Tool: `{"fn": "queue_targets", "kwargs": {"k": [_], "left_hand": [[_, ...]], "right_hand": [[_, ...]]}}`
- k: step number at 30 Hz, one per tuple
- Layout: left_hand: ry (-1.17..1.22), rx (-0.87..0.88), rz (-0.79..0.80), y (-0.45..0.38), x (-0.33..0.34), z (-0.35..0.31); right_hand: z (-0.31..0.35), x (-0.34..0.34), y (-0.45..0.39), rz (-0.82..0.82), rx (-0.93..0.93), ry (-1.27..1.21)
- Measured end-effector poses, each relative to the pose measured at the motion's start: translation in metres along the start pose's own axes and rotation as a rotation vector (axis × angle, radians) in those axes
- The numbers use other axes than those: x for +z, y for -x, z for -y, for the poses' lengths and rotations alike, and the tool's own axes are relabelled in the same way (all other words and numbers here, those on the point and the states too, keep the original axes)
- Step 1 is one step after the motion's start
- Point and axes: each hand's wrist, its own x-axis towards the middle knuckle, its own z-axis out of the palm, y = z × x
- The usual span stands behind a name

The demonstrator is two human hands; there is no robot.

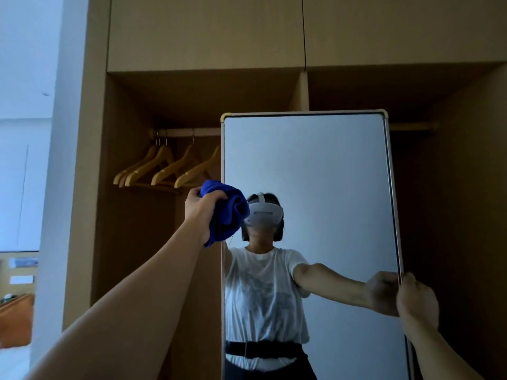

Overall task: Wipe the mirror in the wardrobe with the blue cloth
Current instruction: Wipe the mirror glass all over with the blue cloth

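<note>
My left hand point(198, 208) held a bunched bright blue cloth point(223, 212) in a closed grip, raised at the left edge of the tall rectangular mirror with a pale rounded frame point(315, 160); I could not tell whether the cloth touched the glass. My right hand point(417, 300) gripped the mirror's right edge lower down, fingers curled round the frame. The mirror stood upright in the open tan wooden wardrobe point(192, 37). Left of it, light wooden hangers point(164, 171) hung on a rail, with dark open space beneath them.
</note>
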Motion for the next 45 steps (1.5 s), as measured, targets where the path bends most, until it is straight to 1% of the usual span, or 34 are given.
{"fn": "queue_targets", "kwargs": {"k": [6, 12, 17, 20, 24, 32, 37, 39, 41, 42, 43, 44, 45], "left_hand": [[0.062, 0.011, -0.017, -0.009, 0.008, -0.021], [0.031, 0.053, -0.005, -0.002, 0.005, -0.009], [-0.022, 0.024, 0.027, 0.018, -0.01, 0.026], [-0.036, 0.007, 0.01, 0.032, -0.02, 0.052], [-0.123, -0.005, 0.015, 0.05, -0.034, 0.081], [-0.288, -0.149, 0.006, 0.086, -0.056, 0.134], [-0.373, -0.166, -0.021, 0.105, -0.06, 0.144], [-0.391, -0.164, -0.041, 0.111, -0.062, 0.144], [-0.398, -0.142, -0.063, 0.117, -0.064, 0.142], [-0.419, -0.117, -0.074, 0.12, -0.064, 0.14], [-0.457, -0.079, -0.087, 0.123, -0.065, 0.137], [-0.497, -0.041, -0.108, 0.127, -0.065, 0.134], [-0.527, -0.005, -0.141, 0.13, -0.065, 0.131]], "right_hand": [[0.002, 0.0, 0.001, 0.017, 0.023, -0.007], [0.0, 0.001, 0.007, 0.028, 0.037, -0.051], [0.0, -0.002, 0.01, 0.052, 0.053, -0.096], [0.0, -0.005, 0.012, 0.046, 0.03, -0.11], [-0.002, -0.005, 0.015, 0.025, -0.008, -0.123], [0.0, -0.008, 0.018, -0.011, 0.009, -0.085], [-0.005, -0.013, 0.019, 0.067, 0.028, -0.059], [-0.011, -0.016, 0.024, 0.065, -0.026, 0.058], [-0.016, -0.02, 0.036, -0.062, -0.173, 0.263], [-0.016, -0.021, 0.045, -0.147, -0.255, 0.31], [-0.015, -0.021, 0.055, -0.209, -0.336, 0.309], [-0.012, -0.019, 0.065, -0.229, -0.422, 0.276], [-0.009, -0.014, 0.075, -0.203, -0.505, 0.243]]}}
